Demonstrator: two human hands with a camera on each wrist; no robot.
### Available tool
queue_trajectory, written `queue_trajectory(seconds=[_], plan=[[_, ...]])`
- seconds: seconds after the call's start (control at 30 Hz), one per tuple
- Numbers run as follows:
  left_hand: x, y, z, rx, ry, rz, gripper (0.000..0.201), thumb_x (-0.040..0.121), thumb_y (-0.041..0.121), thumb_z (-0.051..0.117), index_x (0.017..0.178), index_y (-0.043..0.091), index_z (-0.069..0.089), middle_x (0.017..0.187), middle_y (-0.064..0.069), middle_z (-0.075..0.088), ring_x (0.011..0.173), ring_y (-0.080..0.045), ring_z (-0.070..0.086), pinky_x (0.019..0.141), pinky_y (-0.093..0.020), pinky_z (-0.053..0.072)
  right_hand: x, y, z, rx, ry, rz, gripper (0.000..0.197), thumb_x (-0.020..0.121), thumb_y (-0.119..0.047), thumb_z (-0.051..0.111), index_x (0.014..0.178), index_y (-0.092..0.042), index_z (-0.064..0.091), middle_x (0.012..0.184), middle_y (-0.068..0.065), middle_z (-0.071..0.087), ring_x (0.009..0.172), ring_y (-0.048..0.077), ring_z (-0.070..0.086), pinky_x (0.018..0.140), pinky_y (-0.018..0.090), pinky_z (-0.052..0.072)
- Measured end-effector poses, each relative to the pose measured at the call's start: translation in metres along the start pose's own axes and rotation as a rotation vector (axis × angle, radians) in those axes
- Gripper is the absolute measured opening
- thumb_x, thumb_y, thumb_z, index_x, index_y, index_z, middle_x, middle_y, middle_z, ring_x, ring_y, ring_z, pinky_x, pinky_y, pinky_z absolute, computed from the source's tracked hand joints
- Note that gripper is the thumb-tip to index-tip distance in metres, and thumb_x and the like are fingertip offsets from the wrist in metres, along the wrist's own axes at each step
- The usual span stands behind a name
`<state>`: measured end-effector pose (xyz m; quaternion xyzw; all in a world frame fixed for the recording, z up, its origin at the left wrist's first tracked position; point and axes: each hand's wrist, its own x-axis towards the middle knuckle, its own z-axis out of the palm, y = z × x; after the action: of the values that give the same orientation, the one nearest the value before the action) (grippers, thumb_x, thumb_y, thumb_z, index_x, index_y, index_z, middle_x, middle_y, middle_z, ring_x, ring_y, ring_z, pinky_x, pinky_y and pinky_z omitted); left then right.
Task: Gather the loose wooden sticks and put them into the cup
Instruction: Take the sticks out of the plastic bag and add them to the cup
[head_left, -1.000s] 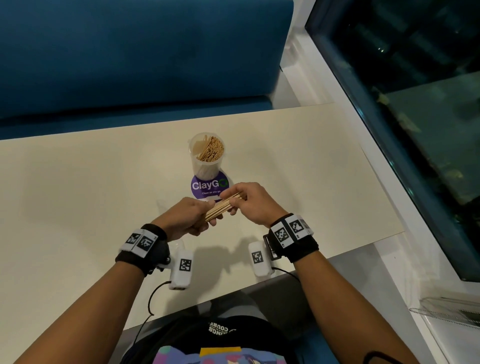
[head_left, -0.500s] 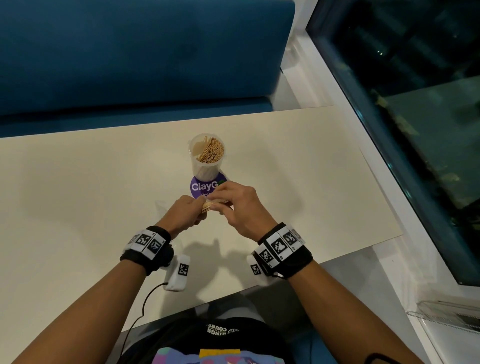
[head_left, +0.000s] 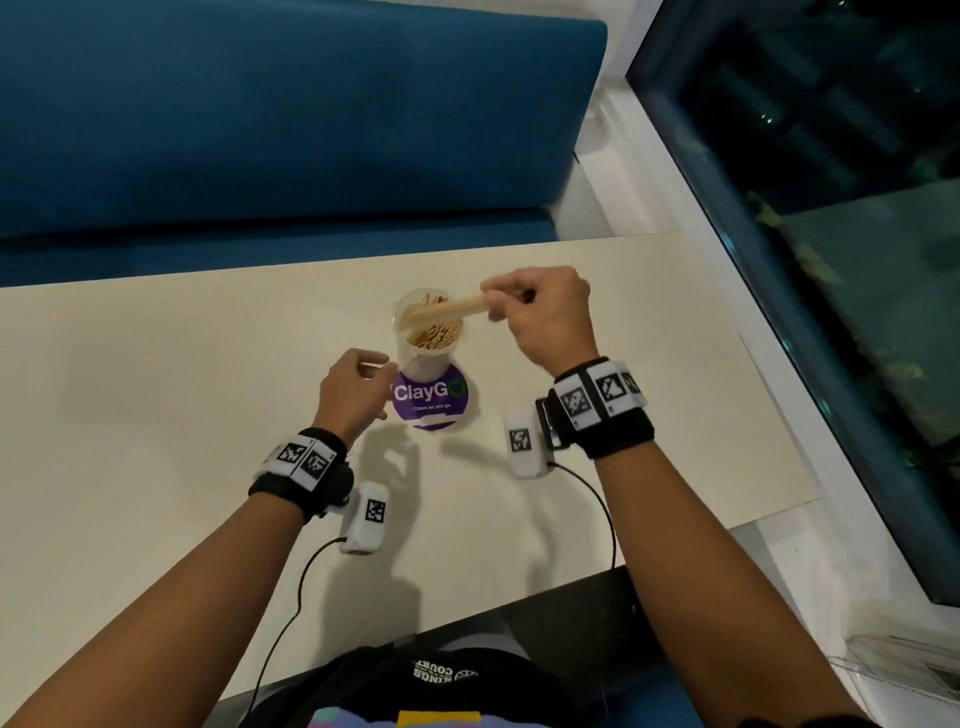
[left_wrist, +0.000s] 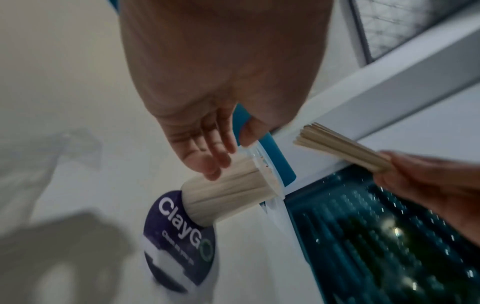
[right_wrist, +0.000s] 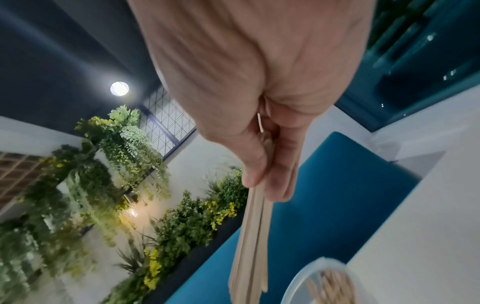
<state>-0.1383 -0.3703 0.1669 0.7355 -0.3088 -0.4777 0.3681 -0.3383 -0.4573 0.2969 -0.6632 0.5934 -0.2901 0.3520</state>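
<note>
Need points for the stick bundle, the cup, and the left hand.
stick bundle (head_left: 447, 312), head view, middle of the bundle over the cup's mouth.
cup (head_left: 425, 358), head view, clear side wall below the rim.
left hand (head_left: 349, 392), head view, back of the hand.

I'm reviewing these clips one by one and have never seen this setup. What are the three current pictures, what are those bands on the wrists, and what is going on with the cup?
No robot here: a person works with bare hands, wearing a camera on the head and one on each wrist. The patterned bands are part of that wrist gear.

The wide picture looks down from the head. The other two look along each hand toward its fingers.

On the pale table stands a clear plastic cup, already partly filled with wooden sticks, on a purple ClayGo sticker.

The right hand pinches a bundle of wooden sticks, its free end over the cup's mouth. The left hand, fingers relaxed, is right at the cup's side; whether it touches is unclear.
</note>
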Motion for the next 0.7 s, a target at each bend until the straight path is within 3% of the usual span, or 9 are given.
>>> queue_trajectory(seconds=[0.07, 0.13, 0.2, 0.27, 0.37, 0.47, 0.53, 0.63, 0.7], plan=[[0.013, 0.003, 0.004, 0.199, -0.025, 0.079, 0.069, 0.085, 0.040, 0.081, 0.141, 0.014, 0.050, 0.126, -0.004, 0.061, 0.107, -0.023, 0.064, 0.083, -0.037, 0.054, 0.021, -0.002, 0.009, -0.053, 0.054, -0.035, 0.014, 0.090, -0.011, 0.075, 0.103, -0.010, 0.080, 0.089, 0.002, 0.075, 0.075, 0.007, 0.070, 0.070, 0.009, 0.052], [0.025, 0.008, 0.010, 0.275, -0.035, 0.132, 0.102, 0.074, 0.047, 0.090, 0.154, 0.012, 0.036, 0.146, -0.008, 0.048, 0.126, -0.025, 0.055, 0.096, -0.037, 0.049, 0.037, -0.001, 0.027, -0.112, 0.031, -0.044, 0.014, 0.091, -0.010, 0.074, 0.104, -0.009, 0.080, 0.096, 0.004, 0.075, 0.082, 0.011, 0.070, 0.081, 0.021, 0.058], [0.038, 0.008, 0.015, 0.298, -0.034, 0.166, 0.119, 0.066, 0.049, 0.094, 0.159, 0.013, 0.029, 0.158, -0.008, 0.040, 0.139, -0.026, 0.047, 0.109, -0.044, 0.046, 0.047, 0.000, 0.047, -0.202, -0.031, -0.073, 0.015, 0.093, -0.009, 0.071, 0.105, -0.008, 0.079, 0.103, 0.004, 0.074, 0.091, 0.013, 0.069, 0.089, 0.026, 0.058], [0.045, 0.008, 0.020, 0.295, -0.041, 0.201, 0.120, 0.063, 0.051, 0.095, 0.158, 0.016, 0.031, 0.159, -0.006, 0.042, 0.140, -0.024, 0.046, 0.112, -0.045, 0.045, 0.054, 0.004, 0.068, -0.329, -0.087, -0.121, 0.017, 0.094, -0.009, 0.069, 0.109, -0.010, 0.077, 0.111, 0.003, 0.071, 0.099, 0.014, 0.067, 0.093, 0.026, 0.056], [0.046, 0.010, 0.024, 0.259, -0.039, 0.258, 0.097, 0.069, 0.042, 0.093, 0.148, 0.017, 0.043, 0.147, -0.004, 0.053, 0.126, -0.019, 0.054, 0.098, -0.035, 0.047, 0.056, 0.014, 0.097, -0.492, -0.205, -0.178, 0.024, 0.094, -0.013, 0.070, 0.117, -0.012, 0.073, 0.119, 0.004, 0.063, 0.109, 0.019, 0.061, 0.095, 0.032, 0.054], [0.045, 0.012, 0.025, 0.218, -0.044, 0.284, 0.084, 0.074, 0.030, 0.091, 0.144, 0.016, 0.047, 0.136, 0.001, 0.057, 0.116, -0.015, 0.055, 0.090, -0.028, 0.043, 0.050, 0.023, 0.111, -0.719, -0.339, -0.336, 0.037, 0.091, -0.026, 0.072, 0.127, -0.019, 0.066, 0.125, 0.002, 0.061, 0.118, 0.023, 0.051, 0.099, 0.038, 0.046], [0.044, 0.011, 0.025, 0.199, -0.045, 0.295, 0.084, 0.074, 0.032, 0.091, 0.144, 0.017, 0.048, 0.131, 0.007, 0.053, 0.117, -0.016, 0.056, 0.090, -0.028, 0.043, 0.046, 0.029, 0.109, -0.748, -0.259, -0.402, 0.038, 0.090, -0.031, 0.073, 0.126, -0.022, 0.067, 0.126, -0.002, 0.064, 0.116, 0.022, 0.049, 0.100, 0.039, 0.043], [0.043, 0.009, 0.026, 0.174, -0.047, 0.298, 0.085, 0.075, 0.035, 0.091, 0.145, 0.017, 0.047, 0.129, 0.009, 0.050, 0.114, -0.013, 0.055, 0.089, -0.026, 0.045, 0.035, 0.039, 0.106, -0.583, -0.083, -0.403, 0.029, 0.088, -0.017, 0.074, 0.115, -0.010, 0.072, 0.118, 0.005, 0.068, 0.111, 0.026, 0.054, 0.096, 0.043, 0.047], [0.043, 0.008, 0.026, 0.162, -0.041, 0.304, 0.082, 0.077, 0.033, 0.089, 0.145, 0.018, 0.047, 0.130, 0.008, 0.051, 0.112, -0.011, 0.055, 0.084, -0.018, 0.044, 0.025, 0.047, 0.110, -0.534, -0.112, -0.394, 0.036, 0.084, -0.011, 0.076, 0.119, -0.006, 0.071, 0.120, 0.008, 0.068, 0.112, 0.028, 0.056, 0.098, 0.044, 0.049]])
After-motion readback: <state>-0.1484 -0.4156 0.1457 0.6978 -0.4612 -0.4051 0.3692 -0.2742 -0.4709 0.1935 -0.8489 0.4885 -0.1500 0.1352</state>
